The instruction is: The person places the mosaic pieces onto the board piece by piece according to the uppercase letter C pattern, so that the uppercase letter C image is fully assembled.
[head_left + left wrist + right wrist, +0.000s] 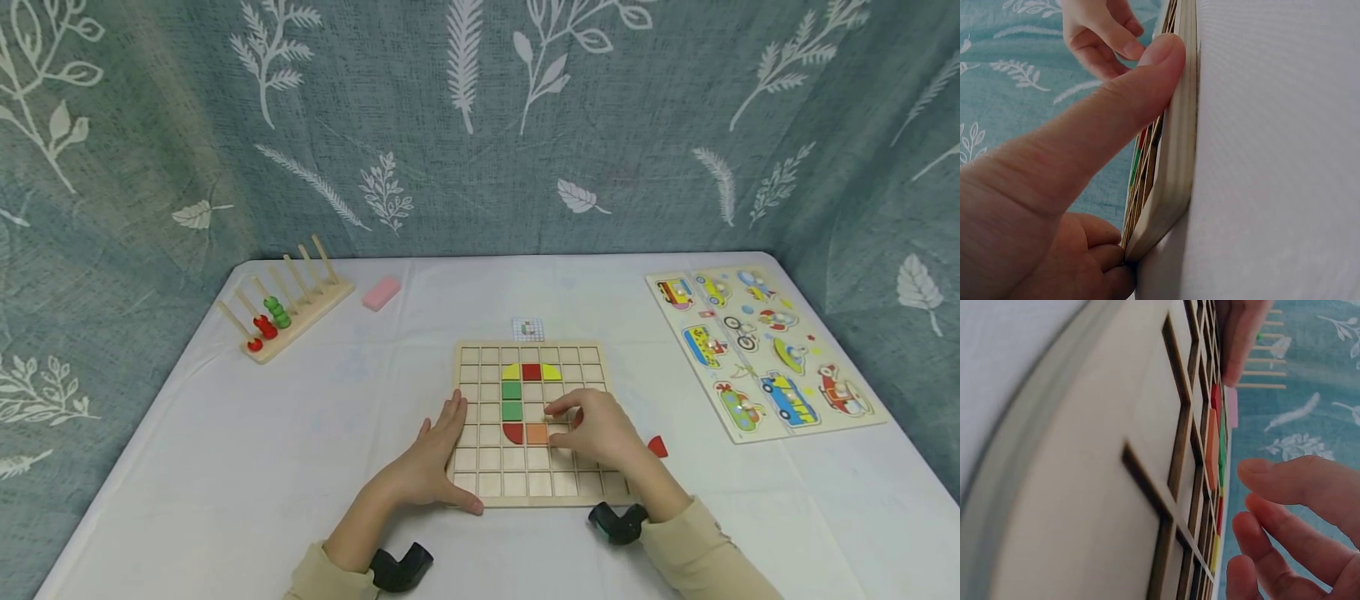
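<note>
A wooden grid board [465, 460] lies on the white table. Set in its cells are yellow quarter-rounds [551, 372], red pieces [531, 372], green squares [512, 390] and an orange square [537, 433]. My left hand [427, 462] rests against the board's left edge, fingers stretched along it, thumb [1141, 81] at the front edge. Over the board, just right of the orange square, is my right hand [596, 425]. Its thumb and fingers [1282, 528] are bent loosely and stand apart, with nothing visible between them.
A small pattern card [528, 328] lies behind the board. One red piece [657, 447] is on the table beside the right forearm. Farther off are a pegged bead stand [300, 321], a pink block [382, 293] and a vehicle puzzle board [765, 358]. A curtain [480, 183] hangs behind.
</note>
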Demonstrator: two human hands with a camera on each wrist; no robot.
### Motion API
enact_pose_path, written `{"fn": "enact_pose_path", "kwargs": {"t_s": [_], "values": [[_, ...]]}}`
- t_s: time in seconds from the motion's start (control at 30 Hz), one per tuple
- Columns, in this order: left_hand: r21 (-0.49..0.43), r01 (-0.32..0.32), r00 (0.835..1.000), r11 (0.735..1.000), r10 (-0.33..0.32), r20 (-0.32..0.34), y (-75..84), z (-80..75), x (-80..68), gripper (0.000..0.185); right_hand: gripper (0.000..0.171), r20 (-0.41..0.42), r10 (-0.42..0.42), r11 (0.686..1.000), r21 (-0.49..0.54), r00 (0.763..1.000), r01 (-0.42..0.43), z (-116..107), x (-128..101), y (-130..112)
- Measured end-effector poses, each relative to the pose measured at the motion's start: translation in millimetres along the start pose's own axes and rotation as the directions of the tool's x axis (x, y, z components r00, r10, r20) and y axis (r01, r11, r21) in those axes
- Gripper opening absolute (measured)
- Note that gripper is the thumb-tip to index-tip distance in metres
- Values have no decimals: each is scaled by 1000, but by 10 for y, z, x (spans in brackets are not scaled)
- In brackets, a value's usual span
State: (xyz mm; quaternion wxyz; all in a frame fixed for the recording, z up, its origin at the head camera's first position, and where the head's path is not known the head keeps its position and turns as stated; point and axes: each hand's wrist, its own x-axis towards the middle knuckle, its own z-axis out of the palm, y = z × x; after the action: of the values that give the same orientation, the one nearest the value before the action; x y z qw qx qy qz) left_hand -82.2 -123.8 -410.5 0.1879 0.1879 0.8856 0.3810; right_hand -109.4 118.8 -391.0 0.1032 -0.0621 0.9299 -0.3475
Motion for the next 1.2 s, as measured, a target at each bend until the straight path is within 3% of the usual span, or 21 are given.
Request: {"fn": "enact_pose_path", "kwargs": {"t_s": [0.97,1.2], "values": [[1,-20,1000,1000,20,9,-27,10,9,131,27,-50,10,1000,6,999,-10,-392,-194,374],[-1,-13,1000,1000,13,10,-30,10,9,131,28,-28,37,999,14,999,-37,-478,-237,498]]}}
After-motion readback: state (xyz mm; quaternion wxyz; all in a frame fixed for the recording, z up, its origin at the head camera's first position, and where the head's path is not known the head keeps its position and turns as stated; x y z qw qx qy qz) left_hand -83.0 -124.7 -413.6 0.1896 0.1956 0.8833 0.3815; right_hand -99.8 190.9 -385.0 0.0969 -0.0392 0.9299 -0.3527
